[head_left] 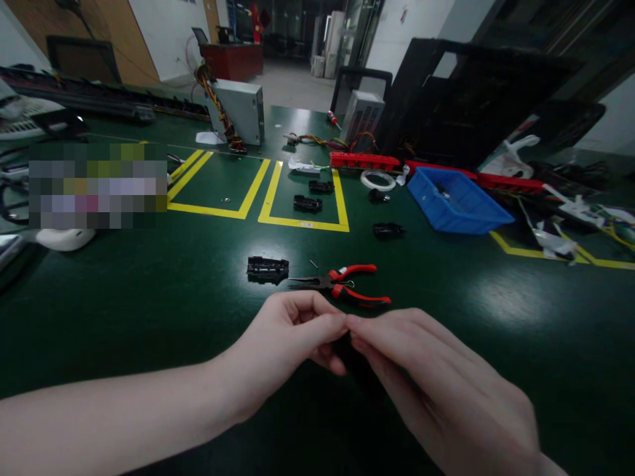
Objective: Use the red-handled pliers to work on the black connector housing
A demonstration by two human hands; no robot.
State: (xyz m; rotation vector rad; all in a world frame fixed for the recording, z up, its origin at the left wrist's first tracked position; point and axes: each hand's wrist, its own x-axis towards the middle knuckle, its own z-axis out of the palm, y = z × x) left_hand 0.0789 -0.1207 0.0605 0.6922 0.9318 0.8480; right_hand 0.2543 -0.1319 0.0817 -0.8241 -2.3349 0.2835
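My left hand [292,334] and my right hand [431,370] meet fingertip to fingertip near the front of the table. Between them is a dark, elongated black part [354,357], pinched by both; the fingers hide much of it, and its kind is unclear. Just beyond the hands lie needle-nose pliers [325,283] with red and black handles, jaws pointing left. A black plastic shell piece [268,266] rests by the jaw tips. One small metal pin [313,264] lies above the pliers, and a bent wire piece [351,283] is between the handles.
Two black pieces [307,203] lie inside a yellow-taped square [303,225]. Another black piece [388,229] is to its right, near a blue bin [456,205] and a white tape roll [378,180]. Power supply boxes [238,112] and a red strip [364,160] stand farther back.
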